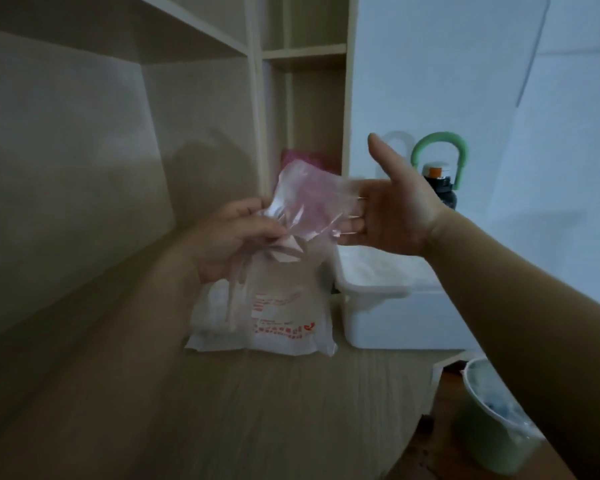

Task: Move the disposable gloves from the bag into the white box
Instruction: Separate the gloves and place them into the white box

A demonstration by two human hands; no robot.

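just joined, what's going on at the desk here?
A person is working on a plastic bag that stands on the wooden desk. The left grip holds the bag bunched at its neck. The right grip is open, with straight fingers against the bag's loose pink top. The white box sits just right of the bag; what is in it is too blurred to tell. No glove is visibly out yet.

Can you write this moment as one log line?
left hand: grips bag neck | right hand: open, fingers at bag mouth | white box: right of bag | next: likely reaching in
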